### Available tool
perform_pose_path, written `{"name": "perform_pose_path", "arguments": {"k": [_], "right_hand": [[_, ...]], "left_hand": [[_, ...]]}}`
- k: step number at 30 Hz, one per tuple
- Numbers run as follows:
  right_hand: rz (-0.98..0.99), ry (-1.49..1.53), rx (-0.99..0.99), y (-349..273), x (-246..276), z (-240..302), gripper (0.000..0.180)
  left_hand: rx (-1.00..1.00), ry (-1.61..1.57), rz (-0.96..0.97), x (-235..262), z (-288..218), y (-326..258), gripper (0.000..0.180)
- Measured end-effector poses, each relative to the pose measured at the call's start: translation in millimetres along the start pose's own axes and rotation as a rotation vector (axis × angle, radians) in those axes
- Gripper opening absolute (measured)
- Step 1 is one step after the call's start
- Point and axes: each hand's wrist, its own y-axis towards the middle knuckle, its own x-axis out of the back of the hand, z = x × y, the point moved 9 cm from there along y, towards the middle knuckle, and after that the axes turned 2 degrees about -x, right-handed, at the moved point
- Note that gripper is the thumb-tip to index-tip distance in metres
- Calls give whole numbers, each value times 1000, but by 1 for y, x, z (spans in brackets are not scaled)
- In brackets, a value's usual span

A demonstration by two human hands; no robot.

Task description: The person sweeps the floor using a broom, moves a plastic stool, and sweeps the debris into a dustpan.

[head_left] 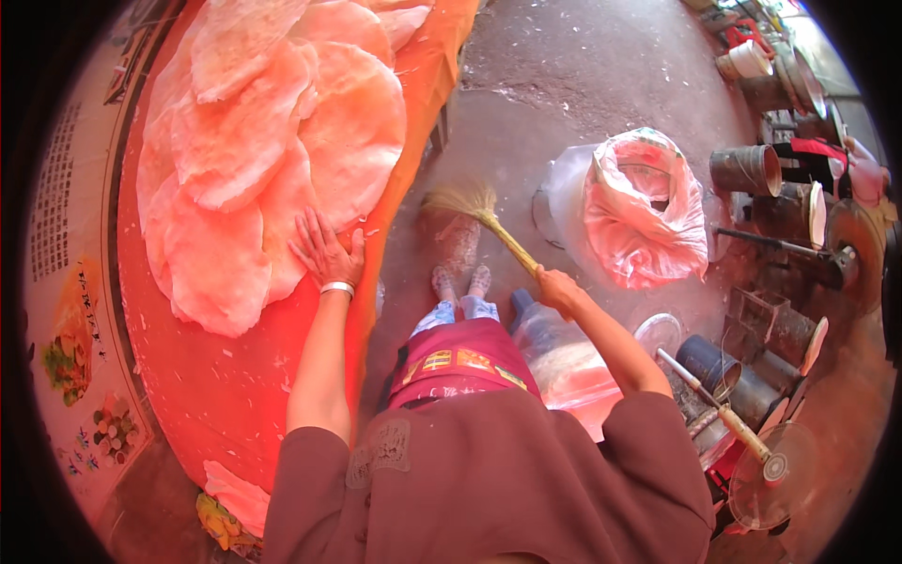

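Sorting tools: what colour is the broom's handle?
Yellow, with pale straw bristles; broom, head view.

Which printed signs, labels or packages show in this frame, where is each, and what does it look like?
Printed poster: far left beside the orange table, pale sheet with dark text columns and colourful food pictures.
Plastic bag: on the floor, right of the broom, open, pinkish-white contents.

Bare grey concrete floor (pixel 601 85) w/ white flecks, metal buckets (pixel 747 169) & tools crowding its right edge, printed poster (pixel 75 310) along left, warm daylight.
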Motion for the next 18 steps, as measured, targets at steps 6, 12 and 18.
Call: {"name": "perform_pose_path", "arguments": {"k": [6, 12, 18], "right_hand": [[-58, -8, 9, -45, -1, 2, 64], [-110, -74, -5, 36, -46, 33, 47], [-75, -215, 26, 15, -79, 12, 43]], "left_hand": [[-5, 9, -15, -2, 2, -2, 84], [-20, 7, -42, -4, -2, 1, 82], [-33, -8, -82, -3, -2, -1, 81]]}}
